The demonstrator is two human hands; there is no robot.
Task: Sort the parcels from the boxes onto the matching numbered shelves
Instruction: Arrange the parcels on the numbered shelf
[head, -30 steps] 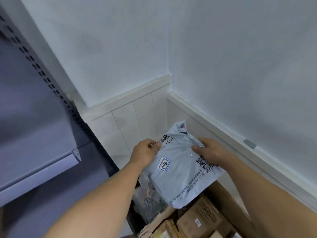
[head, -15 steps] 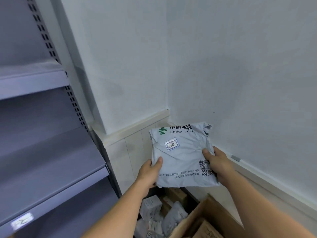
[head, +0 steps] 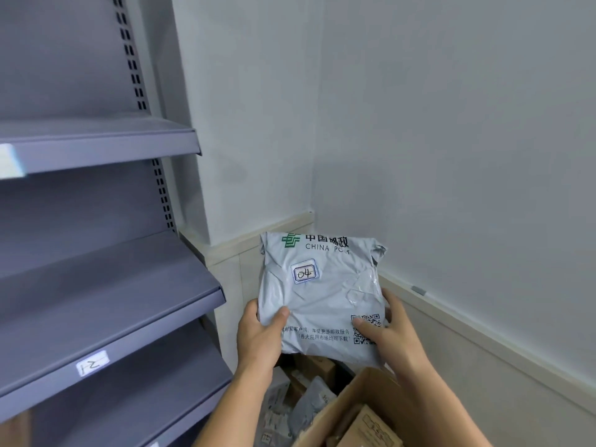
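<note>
I hold a grey plastic mailer parcel (head: 322, 291) upright in front of the room corner. It bears a green postal logo and a small white label reading 04. My left hand (head: 261, 337) grips its lower left edge with the thumb on the front. My right hand (head: 383, 333) grips its lower right corner over the QR code. On the left stands a grey metal shelf unit (head: 106, 279); one shelf lip carries a white tag reading 12 (head: 92, 363).
Below my hands an open cardboard box (head: 364, 391) holds brown cartons, and more grey parcels (head: 303, 408) lie beside it on the floor. White walls meet in a corner behind the parcel. A higher shelf has a blurred white tag (head: 11, 161).
My view has risen and swung left, bringing more shelves and the 12 tag into sight. Both hands have lifted the parcel upright and shifted to its lower edge.
</note>
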